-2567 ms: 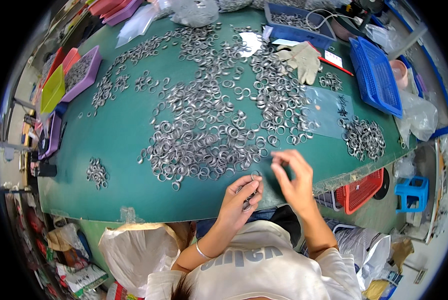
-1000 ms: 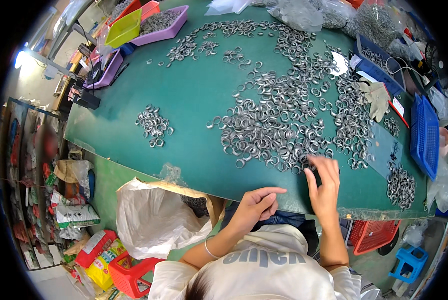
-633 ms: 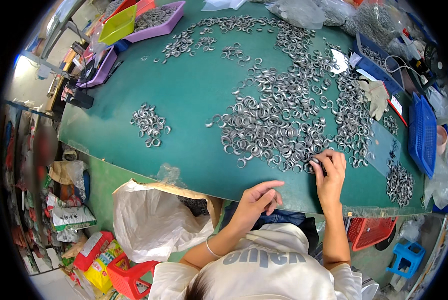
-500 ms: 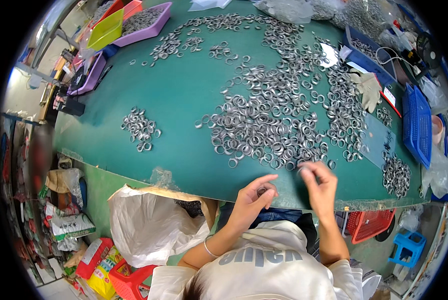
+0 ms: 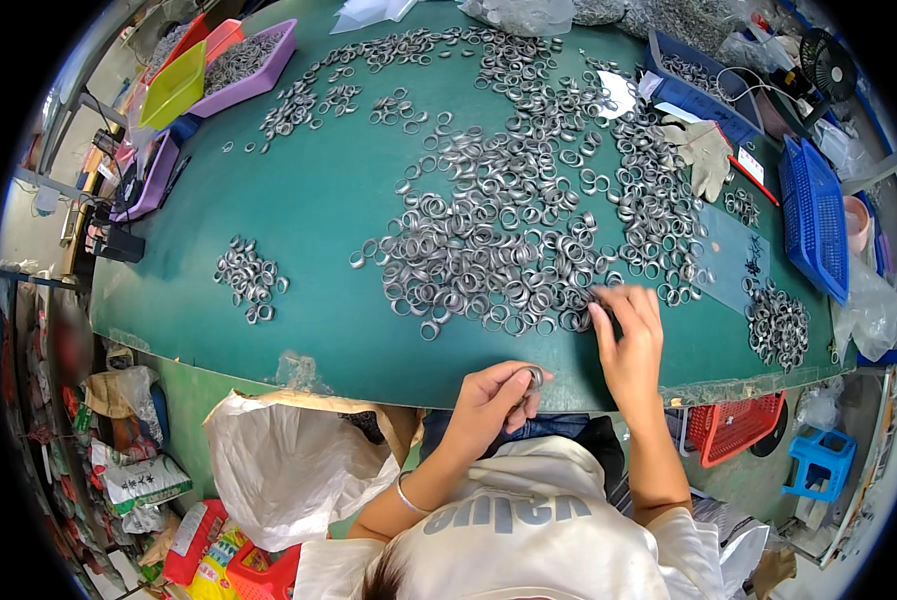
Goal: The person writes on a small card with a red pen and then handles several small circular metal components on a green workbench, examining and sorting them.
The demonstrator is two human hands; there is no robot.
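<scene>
"Hundreds of metal rings (image 5: 509, 250) lie heaped on the green table (image 5: 299, 220). Where are the hands?"

"The left hand (image 5: 491, 400) is curled around 1 ring (image 5: 536, 377) at the near table edge. The right hand (image 5: 629, 335) rests on the heap's near edge, fingertips (image 5: 601, 312) on the rings; I cannot tell whether it grips any."

"Advice?"

"Pinch 1 ring at a time from the loose fringe, keeping the checked small pile (image 5: 251, 280) well apart."
</scene>
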